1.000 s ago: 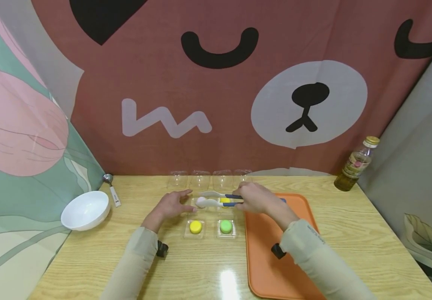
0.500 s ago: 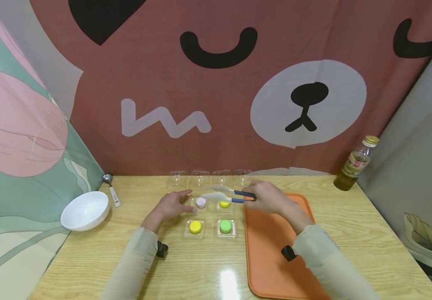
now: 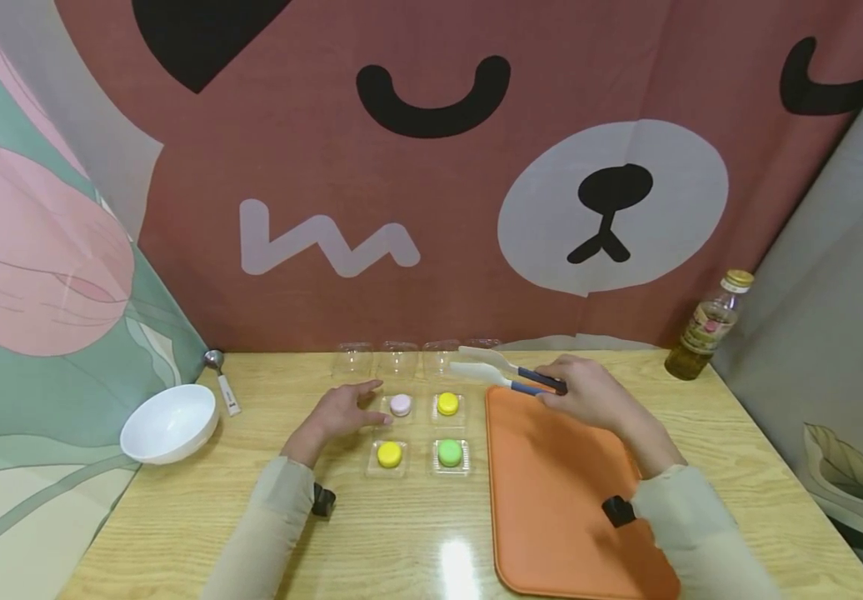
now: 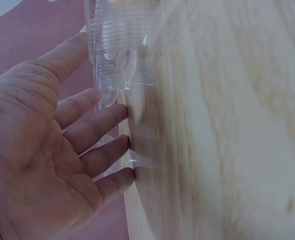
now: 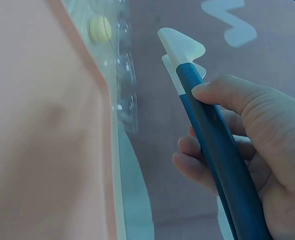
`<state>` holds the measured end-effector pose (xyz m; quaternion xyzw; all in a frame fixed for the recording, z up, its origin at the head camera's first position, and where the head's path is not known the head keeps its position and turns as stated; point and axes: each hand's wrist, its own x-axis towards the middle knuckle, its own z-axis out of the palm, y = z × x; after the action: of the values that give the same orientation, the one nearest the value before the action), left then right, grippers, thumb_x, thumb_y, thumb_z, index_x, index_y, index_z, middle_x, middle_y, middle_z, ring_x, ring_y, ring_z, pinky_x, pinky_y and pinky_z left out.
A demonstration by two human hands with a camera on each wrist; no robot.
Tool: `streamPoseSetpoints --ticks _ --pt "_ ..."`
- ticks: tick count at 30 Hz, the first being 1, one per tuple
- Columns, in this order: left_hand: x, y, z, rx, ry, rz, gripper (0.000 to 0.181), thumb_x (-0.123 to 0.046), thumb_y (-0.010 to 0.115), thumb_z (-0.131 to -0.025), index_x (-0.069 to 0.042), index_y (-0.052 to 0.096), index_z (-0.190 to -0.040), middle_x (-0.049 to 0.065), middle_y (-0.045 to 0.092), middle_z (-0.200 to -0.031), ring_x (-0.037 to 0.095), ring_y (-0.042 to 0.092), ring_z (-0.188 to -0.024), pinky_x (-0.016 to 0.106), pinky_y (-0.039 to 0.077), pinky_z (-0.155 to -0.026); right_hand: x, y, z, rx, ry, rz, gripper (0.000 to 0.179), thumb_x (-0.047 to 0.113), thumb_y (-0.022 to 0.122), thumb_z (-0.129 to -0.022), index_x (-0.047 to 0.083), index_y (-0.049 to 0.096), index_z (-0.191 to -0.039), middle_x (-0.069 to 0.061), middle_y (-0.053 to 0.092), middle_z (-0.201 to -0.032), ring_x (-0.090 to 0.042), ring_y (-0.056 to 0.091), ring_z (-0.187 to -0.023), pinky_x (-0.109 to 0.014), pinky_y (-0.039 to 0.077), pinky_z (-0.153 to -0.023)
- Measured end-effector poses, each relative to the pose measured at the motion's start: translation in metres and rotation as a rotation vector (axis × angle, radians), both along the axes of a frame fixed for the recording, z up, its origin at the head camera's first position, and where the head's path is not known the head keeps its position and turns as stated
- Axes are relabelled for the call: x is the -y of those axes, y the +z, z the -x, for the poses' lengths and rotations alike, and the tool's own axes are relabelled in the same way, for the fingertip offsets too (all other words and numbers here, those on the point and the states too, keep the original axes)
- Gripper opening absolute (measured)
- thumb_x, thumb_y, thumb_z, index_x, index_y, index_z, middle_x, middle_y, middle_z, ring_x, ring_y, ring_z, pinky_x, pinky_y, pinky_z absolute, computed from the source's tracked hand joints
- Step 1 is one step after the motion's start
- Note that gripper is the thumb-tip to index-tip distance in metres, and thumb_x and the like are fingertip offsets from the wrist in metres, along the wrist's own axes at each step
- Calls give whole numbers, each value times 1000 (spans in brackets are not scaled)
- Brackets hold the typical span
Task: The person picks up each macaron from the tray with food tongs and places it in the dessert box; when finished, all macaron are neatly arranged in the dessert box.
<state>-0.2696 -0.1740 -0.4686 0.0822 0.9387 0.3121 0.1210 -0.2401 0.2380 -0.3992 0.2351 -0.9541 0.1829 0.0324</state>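
My right hand (image 3: 589, 392) grips tongs (image 3: 495, 368) with blue handles and white tips, held above the orange tray (image 3: 544, 500); nothing sits between the parted tips. My left hand (image 3: 334, 412) has its fingers extended beside the clear plastic box holding a lilac macaron (image 3: 401, 405). In the left wrist view the thumb is by the ribbed clear box (image 4: 120, 35), and contact is hard to tell. A yellow macaron (image 3: 448, 404), a second yellow macaron (image 3: 390, 454) and a green macaron (image 3: 450, 452) each sit in a clear box base.
Several clear lids (image 3: 399, 358) stand in a row by the back curtain. A white bowl (image 3: 169, 423) and a scoop (image 3: 223, 383) with a white handle are at the left. At the back right stands a bottle (image 3: 705, 329) with a yellow cap.
My right hand has drawn the tongs right and up, away from the lilac macaron to above the tray's far end. The left hand has kept its place.
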Motion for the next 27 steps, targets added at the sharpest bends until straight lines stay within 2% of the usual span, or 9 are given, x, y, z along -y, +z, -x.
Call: streamPoseSetpoints --ticks 6,13,20,24,27 --pt "1 -1 0 -8 -3 -4 78 -44 80 -85 -24 47 -153 11 60 -145 39 46 -142 58 39 -115 -31 -1 -11 -9 -80 14 41 25 74 -91 6 71 -127 -14 71 -112 -24 66 -91 -41 52 -73" --pt "2 -3 0 1 3 -19 79 -47 80 -85 -25 47 -153 10 60 -146 38 47 -142 57 40 -114 -70 -6 -22 10 -161 36 43 27 74 -92 3 70 -127 -15 72 -108 -20 60 -82 -33 46 -67" --pt "1 -4 0 0 8 -21 79 -46 80 -85 -27 47 -153 8 60 -146 37 47 -142 56 39 -115 -105 -16 -31 -20 -225 -14 41 26 73 -92 0 71 -124 -14 73 -98 -16 53 -74 -31 40 -61" --pt "1 -4 0 -4 9 -20 79 -45 80 -85 -27 47 -153 9 60 -146 37 46 -143 56 39 -116 -123 -23 -38 -44 -260 -43 40 26 75 -90 -1 72 -120 -15 75 -95 -20 58 -74 -33 40 -60" --pt "2 -4 0 -8 5 -15 79 -45 80 -85 -27 47 -153 9 60 -146 37 46 -142 57 39 -115 -137 -26 -45 -27 -290 -53 41 26 75 -91 -2 72 -120 -20 75 -99 -26 63 -80 -36 43 -61"
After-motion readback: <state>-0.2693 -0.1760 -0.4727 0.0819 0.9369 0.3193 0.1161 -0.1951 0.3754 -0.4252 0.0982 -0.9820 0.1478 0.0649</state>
